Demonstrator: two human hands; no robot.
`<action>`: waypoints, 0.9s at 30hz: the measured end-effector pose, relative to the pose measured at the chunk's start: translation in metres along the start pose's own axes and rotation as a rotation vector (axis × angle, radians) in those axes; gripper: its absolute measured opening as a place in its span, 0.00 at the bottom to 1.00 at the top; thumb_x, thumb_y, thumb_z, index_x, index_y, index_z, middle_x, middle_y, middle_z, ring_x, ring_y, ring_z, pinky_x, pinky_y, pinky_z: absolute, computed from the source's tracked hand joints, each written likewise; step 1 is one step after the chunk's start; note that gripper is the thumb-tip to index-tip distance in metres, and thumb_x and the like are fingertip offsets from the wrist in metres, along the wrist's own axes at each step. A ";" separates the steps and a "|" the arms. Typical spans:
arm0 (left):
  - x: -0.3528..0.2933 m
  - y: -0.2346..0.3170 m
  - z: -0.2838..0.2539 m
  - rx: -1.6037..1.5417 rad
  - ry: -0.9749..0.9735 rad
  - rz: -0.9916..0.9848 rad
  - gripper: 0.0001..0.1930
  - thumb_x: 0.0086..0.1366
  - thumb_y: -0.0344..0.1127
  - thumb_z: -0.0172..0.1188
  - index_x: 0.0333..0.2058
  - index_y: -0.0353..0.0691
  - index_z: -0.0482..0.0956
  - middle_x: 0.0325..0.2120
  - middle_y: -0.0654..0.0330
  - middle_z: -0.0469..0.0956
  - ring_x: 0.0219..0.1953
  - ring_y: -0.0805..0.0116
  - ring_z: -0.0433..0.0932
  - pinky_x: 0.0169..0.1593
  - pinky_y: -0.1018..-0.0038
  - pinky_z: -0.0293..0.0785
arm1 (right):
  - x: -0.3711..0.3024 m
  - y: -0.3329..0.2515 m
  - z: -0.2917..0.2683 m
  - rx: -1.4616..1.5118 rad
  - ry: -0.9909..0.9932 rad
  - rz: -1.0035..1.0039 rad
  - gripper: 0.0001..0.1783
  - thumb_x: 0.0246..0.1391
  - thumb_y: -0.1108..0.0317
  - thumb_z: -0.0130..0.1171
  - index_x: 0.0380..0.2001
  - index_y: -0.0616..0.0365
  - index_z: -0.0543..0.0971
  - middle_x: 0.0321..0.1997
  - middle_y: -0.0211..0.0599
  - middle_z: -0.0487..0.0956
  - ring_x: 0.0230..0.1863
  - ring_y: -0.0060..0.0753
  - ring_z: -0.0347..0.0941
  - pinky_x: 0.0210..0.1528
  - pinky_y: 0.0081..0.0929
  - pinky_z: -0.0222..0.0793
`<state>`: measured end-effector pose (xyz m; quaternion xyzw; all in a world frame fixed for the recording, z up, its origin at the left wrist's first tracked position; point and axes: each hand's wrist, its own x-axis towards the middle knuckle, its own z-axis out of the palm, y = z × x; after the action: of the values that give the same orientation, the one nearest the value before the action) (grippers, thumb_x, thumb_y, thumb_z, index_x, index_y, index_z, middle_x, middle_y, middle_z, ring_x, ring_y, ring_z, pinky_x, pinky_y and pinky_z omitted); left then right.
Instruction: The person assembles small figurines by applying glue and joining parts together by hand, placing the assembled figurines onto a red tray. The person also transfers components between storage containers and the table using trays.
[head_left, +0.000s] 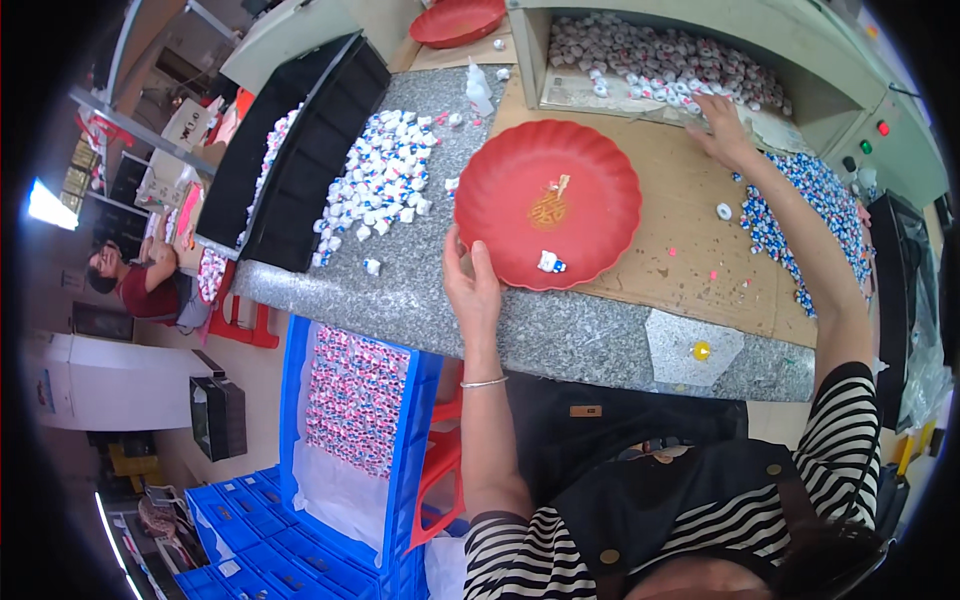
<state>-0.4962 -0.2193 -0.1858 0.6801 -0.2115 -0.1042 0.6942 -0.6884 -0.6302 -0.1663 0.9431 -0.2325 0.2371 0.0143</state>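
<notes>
A scalloped red plate (pixel 495 190) sits tilted at the middle of the counter, with a gold design in its centre. One small white-and-blue figure (pixel 551 262) lies inside it near the close rim. My left hand (pixel 470 283) grips the plate's near left edge, thumb toward the inside. Farther right, my right hand (pixel 724 135) is open with fingers apart, just in front of a cabinet opening. Inside that opening lies a heap of small white pieces (pixel 660 60). Below my right forearm spreads a pile of small blue-and-white pieces (pixel 800 205).
Many white-and-blue figures (pixel 385 165) cover the counter's left, beside a black bin (pixel 300 165). A small clear bottle (pixel 478 90) stands behind. Another red plate (pixel 455 22) is at the back. Blue crates (pixel 300 540) and a tray of pink pieces (pixel 355 400) stand lower left; a person (pixel 150 285) sits beyond.
</notes>
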 end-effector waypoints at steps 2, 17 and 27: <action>-0.006 -0.004 0.003 0.020 0.018 -0.074 0.22 0.67 0.36 0.49 0.56 0.30 0.61 0.45 0.51 0.72 0.33 0.71 0.76 0.34 0.77 0.74 | -0.016 0.007 -0.013 -0.016 -0.069 0.005 0.35 0.45 0.64 0.62 0.57 0.60 0.64 0.57 0.52 0.65 0.61 0.55 0.56 0.63 0.42 0.53; -0.001 -0.022 -0.034 0.246 0.323 0.189 0.14 0.62 0.29 0.53 0.46 0.31 0.70 0.40 0.56 0.68 0.28 0.73 0.73 0.27 0.80 0.70 | -0.064 -0.006 -0.056 0.050 -0.127 0.039 0.37 0.41 0.71 0.63 0.57 0.59 0.63 0.59 0.49 0.63 0.65 0.54 0.50 0.65 0.42 0.52; 0.069 -0.041 -0.117 1.005 0.492 0.274 0.21 0.50 0.27 0.61 0.45 0.33 0.74 0.43 0.44 0.69 0.47 0.48 0.68 0.51 0.59 0.64 | -0.073 -0.001 -0.057 0.038 -0.160 0.057 0.35 0.41 0.73 0.62 0.56 0.59 0.65 0.59 0.49 0.63 0.65 0.54 0.51 0.65 0.42 0.52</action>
<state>-0.3782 -0.1463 -0.2143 0.8971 -0.1535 0.2613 0.3216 -0.7704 -0.5900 -0.1488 0.9522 -0.2553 0.1655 -0.0290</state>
